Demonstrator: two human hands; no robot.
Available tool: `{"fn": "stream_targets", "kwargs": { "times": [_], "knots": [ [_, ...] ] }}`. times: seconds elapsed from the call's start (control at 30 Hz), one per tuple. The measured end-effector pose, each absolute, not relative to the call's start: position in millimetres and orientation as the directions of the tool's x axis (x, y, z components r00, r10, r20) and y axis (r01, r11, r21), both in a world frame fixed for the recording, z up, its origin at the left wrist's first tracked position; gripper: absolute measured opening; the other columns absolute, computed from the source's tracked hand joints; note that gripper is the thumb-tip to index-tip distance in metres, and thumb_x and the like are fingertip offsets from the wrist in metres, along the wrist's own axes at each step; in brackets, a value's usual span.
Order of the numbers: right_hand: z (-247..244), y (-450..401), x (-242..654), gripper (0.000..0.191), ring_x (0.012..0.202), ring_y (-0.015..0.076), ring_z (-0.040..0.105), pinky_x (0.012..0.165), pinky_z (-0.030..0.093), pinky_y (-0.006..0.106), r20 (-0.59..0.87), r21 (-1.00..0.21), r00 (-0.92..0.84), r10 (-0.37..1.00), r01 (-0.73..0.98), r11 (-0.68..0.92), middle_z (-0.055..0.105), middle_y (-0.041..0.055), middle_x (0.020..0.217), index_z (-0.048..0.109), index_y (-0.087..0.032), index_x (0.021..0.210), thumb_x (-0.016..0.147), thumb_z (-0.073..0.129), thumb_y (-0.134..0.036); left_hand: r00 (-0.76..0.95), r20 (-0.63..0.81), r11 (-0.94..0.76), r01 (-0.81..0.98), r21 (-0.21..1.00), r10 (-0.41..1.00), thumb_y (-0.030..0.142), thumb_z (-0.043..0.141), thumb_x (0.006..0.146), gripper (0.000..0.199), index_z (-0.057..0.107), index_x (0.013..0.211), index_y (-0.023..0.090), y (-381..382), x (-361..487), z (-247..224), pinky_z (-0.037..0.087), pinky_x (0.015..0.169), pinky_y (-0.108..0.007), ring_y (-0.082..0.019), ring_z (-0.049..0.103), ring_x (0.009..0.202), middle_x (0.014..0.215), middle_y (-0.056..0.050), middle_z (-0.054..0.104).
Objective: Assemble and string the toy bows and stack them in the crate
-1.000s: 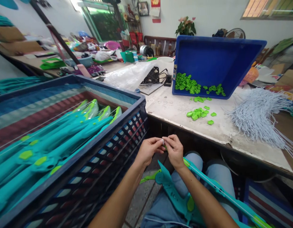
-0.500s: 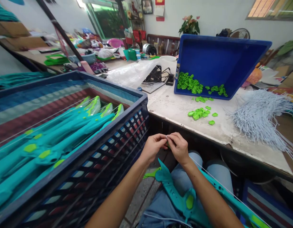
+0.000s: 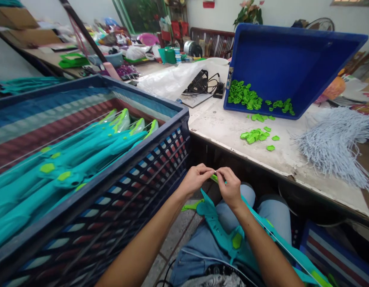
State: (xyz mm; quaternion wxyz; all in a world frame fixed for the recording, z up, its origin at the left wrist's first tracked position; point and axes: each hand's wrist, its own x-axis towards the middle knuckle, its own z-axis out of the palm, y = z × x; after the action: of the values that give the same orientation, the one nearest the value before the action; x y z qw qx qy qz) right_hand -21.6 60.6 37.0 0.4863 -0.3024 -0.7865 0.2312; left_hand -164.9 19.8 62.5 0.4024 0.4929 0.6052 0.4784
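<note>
A teal plastic toy bow [image 3: 212,225] with green hexagonal pieces lies across my lap, a thin white string [image 3: 287,244] running along its limb on the right. Just above its green tip [image 3: 214,178], the fingertips of both hands meet. My left hand [image 3: 198,177] is closed in a pinch from the left side. Opposite it, my right hand [image 3: 229,184] pinches at the same spot, thumb and forefinger together. A tiny white bit shows between the fingertips, apparently the string's end; the fingers hide most of it.
To the left stands a dark blue crate [image 3: 160,171] holding several teal toy bows [image 3: 91,159]. Loose green plastic pieces [image 3: 254,136] lie on the worktable [image 3: 214,123], before a tipped blue bin [image 3: 286,71]. White strings [image 3: 330,147] are heaped at right; a small fan [image 3: 199,82] sits behind.
The camera view has tilted down slightly. Both hands remain pinched together at the bow's tip, with more of the green tip showing between them now.
</note>
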Motion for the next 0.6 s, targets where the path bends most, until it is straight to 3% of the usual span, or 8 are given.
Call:
{"fn": "stream_targets", "kwargs": {
  "times": [0.2,0.27,0.37,0.47,0.53,0.6],
  "knots": [
    [6,56,-22,0.017,0.072,0.0171,0.055,0.066,0.047,0.028,0.655,-0.507,-0.352,0.669,0.452,0.734,0.057,0.0046,0.075,0.055,-0.019,0.082,0.093,0.042,-0.018,-0.187,0.053,-0.007,0.24,0.971,0.981,0.037,0.061,0.079,0.024,0.075,0.075,0.017,11,-160,33,0.044,0.068,-0.027,-0.015,0.054,0.071,0.071,-0.002,0.057],
    [-6,56,-20,0.017,0.075,0.0178,0.056,0.069,0.048,0.029,0.637,-0.477,-0.391,0.664,0.477,0.738,0.059,0.0058,0.078,0.056,-0.018,0.084,0.093,0.042,-0.018,-0.229,0.1,-0.052,0.21,0.976,0.968,0.039,0.06,0.08,0.026,0.074,0.087,0.018,3,-159,20,0.047,0.079,-0.03,-0.019,0.059,0.089,0.092,-0.007,0.065],
    [-20,53,-14,0.017,0.079,0.0196,0.058,0.073,0.049,0.032,0.621,-0.421,-0.482,0.618,0.46,0.782,0.062,0.0079,0.083,0.059,-0.017,0.088,0.093,0.043,-0.017,-0.356,0.103,-0.015,0.243,0.97,0.929,0.039,0.056,0.083,0.034,0.068,0.108,0.02,-37,-166,0,0.049,0.086,-0.032,-0.023,0.054,0.114,0.123,-0.01,0.06],
    [-26,40,-10,0.017,0.087,0.0221,0.057,0.078,0.049,0.037,0.647,-0.392,-0.514,0.563,0.408,0.824,0.063,0.0106,0.09,0.06,-0.016,0.096,0.092,0.043,-0.013,-0.427,-0.034,0.211,0.373,0.904,0.903,0.04,0.054,0.085,0.03,0.068,0.1,0.018,-108,-172,-23,0.052,0.077,-0.031,-0.022,0.061,0.099,0.106,-0.01,0.067],
    [-27,25,-14,0.02,0.093,0.0222,0.055,0.083,0.049,0.038,0.643,-0.383,-0.593,0.486,0.3,0.874,0.062,0.0108,0.095,0.06,-0.016,0.102,0.091,0.043,-0.011,-0.307,-0.158,0.294,0.472,0.831,0.939,0.039,0.059,0.082,0.028,0.068,0.099,0.018,-155,-169,-38,0.053,0.075,-0.031,-0.021,0.064,0.089,0.097,-0.008,0.069],
    [-27,7,-25,0.02,0.097,0.0217,0.054,0.087,0.048,0.037,0.578,-0.379,-0.722,0.38,0.175,0.909,0.062,0.011,0.098,0.06,-0.016,0.103,0.09,0.045,-0.011,-0.144,-0.235,0.274,0.584,0.764,0.961,0.033,0.06,0.083,0.028,0.066,0.106,0.019,-188,-160,-48,0.052,0.08,-0.029,-0.02,0.065,0.09,0.099,-0.007,0.069]
  ]
}}
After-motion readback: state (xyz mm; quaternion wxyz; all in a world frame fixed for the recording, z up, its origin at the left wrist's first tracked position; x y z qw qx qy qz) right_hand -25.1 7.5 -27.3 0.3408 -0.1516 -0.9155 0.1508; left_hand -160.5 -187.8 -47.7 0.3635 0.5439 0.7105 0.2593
